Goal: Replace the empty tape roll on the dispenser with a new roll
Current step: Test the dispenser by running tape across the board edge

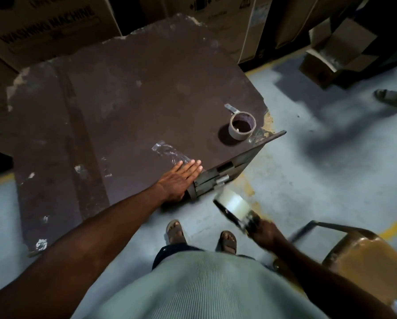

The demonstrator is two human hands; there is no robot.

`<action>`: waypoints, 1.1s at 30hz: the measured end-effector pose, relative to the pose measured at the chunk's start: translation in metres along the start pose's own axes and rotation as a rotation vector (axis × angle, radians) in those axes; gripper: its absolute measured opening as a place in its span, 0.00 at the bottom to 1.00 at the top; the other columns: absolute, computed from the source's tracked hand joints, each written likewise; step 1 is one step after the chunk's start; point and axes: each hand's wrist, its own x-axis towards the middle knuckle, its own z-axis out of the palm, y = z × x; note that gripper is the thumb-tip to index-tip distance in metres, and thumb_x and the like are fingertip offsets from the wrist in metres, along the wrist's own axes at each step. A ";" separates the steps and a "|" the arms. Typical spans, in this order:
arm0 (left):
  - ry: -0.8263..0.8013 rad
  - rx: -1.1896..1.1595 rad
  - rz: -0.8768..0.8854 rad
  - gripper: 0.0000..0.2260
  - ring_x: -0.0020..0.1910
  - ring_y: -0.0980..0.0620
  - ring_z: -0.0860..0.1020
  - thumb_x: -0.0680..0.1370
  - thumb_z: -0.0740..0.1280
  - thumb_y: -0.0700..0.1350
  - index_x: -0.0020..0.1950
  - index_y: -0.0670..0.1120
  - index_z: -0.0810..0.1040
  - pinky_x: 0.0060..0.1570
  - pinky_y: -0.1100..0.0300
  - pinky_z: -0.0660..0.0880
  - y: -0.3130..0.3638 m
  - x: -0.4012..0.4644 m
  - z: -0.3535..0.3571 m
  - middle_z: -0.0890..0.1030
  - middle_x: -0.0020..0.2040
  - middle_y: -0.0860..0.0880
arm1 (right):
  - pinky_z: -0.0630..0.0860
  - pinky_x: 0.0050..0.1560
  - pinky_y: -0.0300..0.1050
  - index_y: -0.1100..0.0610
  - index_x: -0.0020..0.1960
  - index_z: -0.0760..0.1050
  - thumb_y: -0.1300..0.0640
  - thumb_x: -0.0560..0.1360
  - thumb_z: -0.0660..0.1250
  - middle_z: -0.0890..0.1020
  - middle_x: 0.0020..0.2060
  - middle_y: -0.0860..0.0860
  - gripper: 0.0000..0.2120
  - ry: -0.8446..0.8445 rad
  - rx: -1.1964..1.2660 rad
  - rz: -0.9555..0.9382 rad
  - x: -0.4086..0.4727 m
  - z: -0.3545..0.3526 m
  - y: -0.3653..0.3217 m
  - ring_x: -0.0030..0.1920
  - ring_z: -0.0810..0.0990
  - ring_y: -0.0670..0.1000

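- Empty tape roll (242, 126) sits upright on the dark table (123, 100), near its right edge.
- My left hand (181, 178) lies flat on the table, fingers straight, holding nothing.
- My right hand (265, 233) grips the dispenser (236, 214), new roll (233, 201) on it, kinda blurry.

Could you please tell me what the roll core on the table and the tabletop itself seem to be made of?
The roll core looks like cardboard: a dull brown-grey ring with a thin wall and hollow middle. The tabletop seems to be board under a dark matte brown facing; pale crumbly material shows at its chipped edges.
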 end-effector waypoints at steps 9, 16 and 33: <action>0.000 0.008 0.003 0.47 0.80 0.44 0.39 0.71 0.66 0.42 0.80 0.44 0.36 0.76 0.46 0.38 -0.001 0.003 0.004 0.38 0.81 0.43 | 0.79 0.48 0.51 0.54 0.60 0.83 0.56 0.76 0.68 0.85 0.58 0.58 0.14 0.111 0.046 -0.125 -0.008 0.010 -0.005 0.54 0.83 0.61; -0.005 0.036 -0.014 0.46 0.80 0.44 0.39 0.71 0.64 0.43 0.80 0.43 0.37 0.78 0.44 0.42 0.003 0.001 0.001 0.38 0.81 0.43 | 0.80 0.45 0.51 0.57 0.55 0.84 0.61 0.73 0.70 0.87 0.48 0.56 0.12 0.099 0.233 -0.042 -0.005 0.010 -0.007 0.46 0.85 0.55; -0.007 0.054 -0.112 0.46 0.80 0.43 0.39 0.72 0.64 0.46 0.79 0.42 0.36 0.78 0.42 0.41 0.017 0.001 -0.002 0.37 0.81 0.42 | 0.59 0.26 0.42 0.55 0.36 0.65 0.65 0.77 0.63 0.63 0.25 0.52 0.13 -0.255 1.106 0.006 0.002 -0.060 -0.066 0.23 0.59 0.50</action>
